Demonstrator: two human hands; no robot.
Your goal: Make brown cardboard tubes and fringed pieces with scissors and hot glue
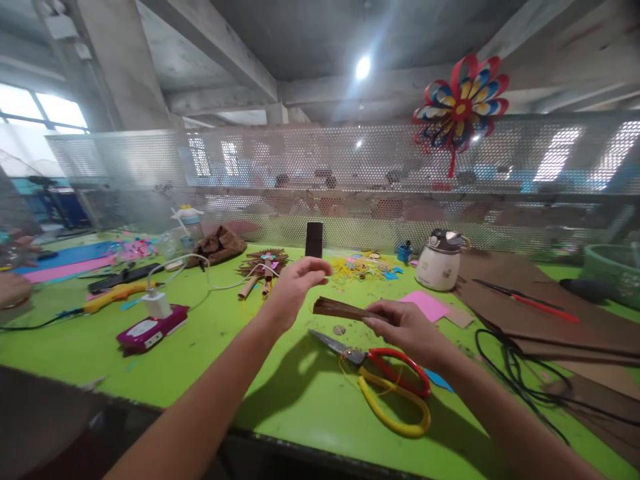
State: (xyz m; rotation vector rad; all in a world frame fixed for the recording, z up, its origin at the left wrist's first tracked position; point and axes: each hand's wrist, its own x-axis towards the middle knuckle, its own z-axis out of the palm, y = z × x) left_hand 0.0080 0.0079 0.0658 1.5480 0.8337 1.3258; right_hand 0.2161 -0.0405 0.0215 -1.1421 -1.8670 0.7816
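Note:
My right hand (407, 327) is closed around one end of a narrow folded strip of brown paper (343, 308), its pleated layers fanning slightly at the free end. To the left of that strip, my left hand (299, 287) hovers above the table with fingers stretched out and nothing in them. Below both hands lie scissors (367, 363) with one red and one yellow handle and a thin yellow thread across them. A small round disc (339, 330) rests near the blades. Behind my left hand sits a brown paper flower piece (265, 265) with rolled tubes.
A phone (314, 240) stands upright at the back by the perforated metal screen (360, 160). On the right are a white bottle (440, 261), brown sheets (545, 307), a pen (545, 308) and a black cable (520, 380). A purple power strip (153, 330) and a yellow glue gun (117, 295) lie left.

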